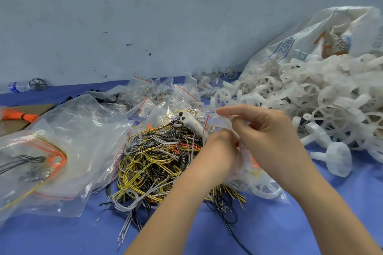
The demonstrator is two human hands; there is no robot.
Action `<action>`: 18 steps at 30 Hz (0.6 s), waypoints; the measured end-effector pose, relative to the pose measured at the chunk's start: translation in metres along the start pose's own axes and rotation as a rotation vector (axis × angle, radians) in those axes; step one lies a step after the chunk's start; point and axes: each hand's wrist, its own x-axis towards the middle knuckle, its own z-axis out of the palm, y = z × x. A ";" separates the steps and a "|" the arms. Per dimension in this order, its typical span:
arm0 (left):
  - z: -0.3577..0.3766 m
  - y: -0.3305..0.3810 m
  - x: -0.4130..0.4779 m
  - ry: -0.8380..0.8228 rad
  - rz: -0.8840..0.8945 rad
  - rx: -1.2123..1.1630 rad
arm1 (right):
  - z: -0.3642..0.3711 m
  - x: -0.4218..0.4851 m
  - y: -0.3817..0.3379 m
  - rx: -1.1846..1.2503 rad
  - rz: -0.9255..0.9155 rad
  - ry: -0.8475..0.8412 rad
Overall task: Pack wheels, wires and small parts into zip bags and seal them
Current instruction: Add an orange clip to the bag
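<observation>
Both hands meet over the near middle of the blue table (269, 230), the left hand (219, 151) and the right hand (267, 136) each pinching the top of a clear zip bag (259, 184) that holds white wheels and hangs between them, resting on the table. Just left of it lies a tangled heap of yellow, black and grey wires (161, 163) with a white controller (188, 122) on its far side. Filled clear bags (51, 151) lie further left, loose white wheels (310, 105) spill from a sack (323, 33) at right, and empty zip bags (161, 93) lie beyond.
</observation>
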 end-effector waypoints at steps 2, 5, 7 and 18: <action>-0.007 0.000 -0.002 -0.038 0.016 -0.039 | 0.000 0.000 -0.001 0.007 0.007 -0.004; -0.021 -0.001 -0.005 -0.104 -0.024 -0.143 | -0.002 0.000 -0.001 0.028 0.021 -0.010; -0.032 -0.003 -0.008 -0.154 -0.044 -0.191 | -0.004 0.000 -0.001 0.029 0.019 0.006; -0.096 -0.037 -0.038 0.063 -0.182 -0.567 | -0.002 -0.003 -0.003 0.022 0.021 0.042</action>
